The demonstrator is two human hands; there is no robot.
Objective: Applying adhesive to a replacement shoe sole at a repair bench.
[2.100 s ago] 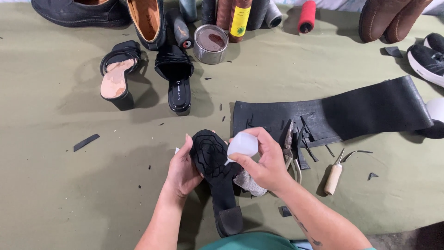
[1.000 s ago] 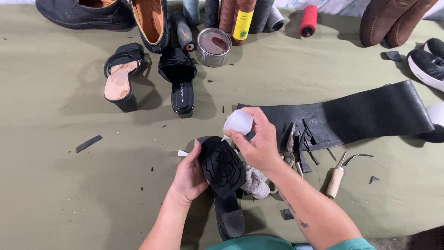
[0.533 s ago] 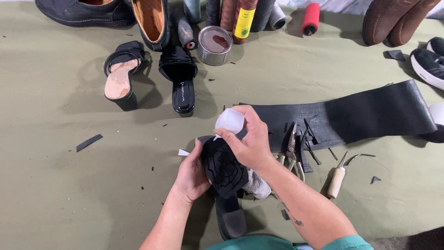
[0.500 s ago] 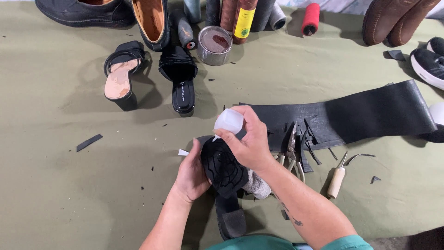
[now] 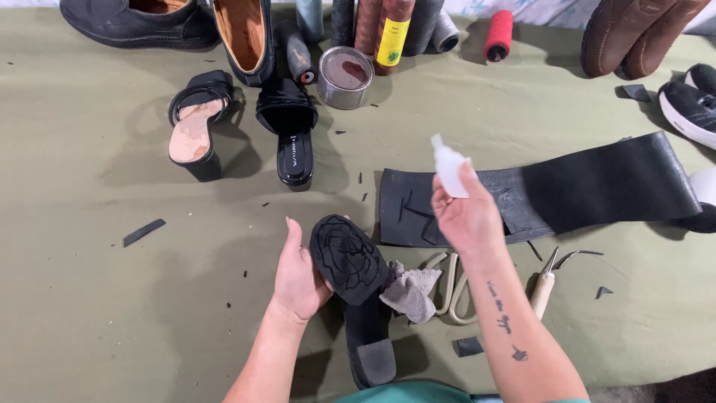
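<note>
Left hand cups the upturned black heeled sandal by its stiff sole edge – light, rigid, 1 block heel toward the body – while right hand grips a small white squeeze bottle, probably soft plastic, raised above the rubber sheet.

A yellow label wraps the brown thread spool at the table's far edge.
</note>
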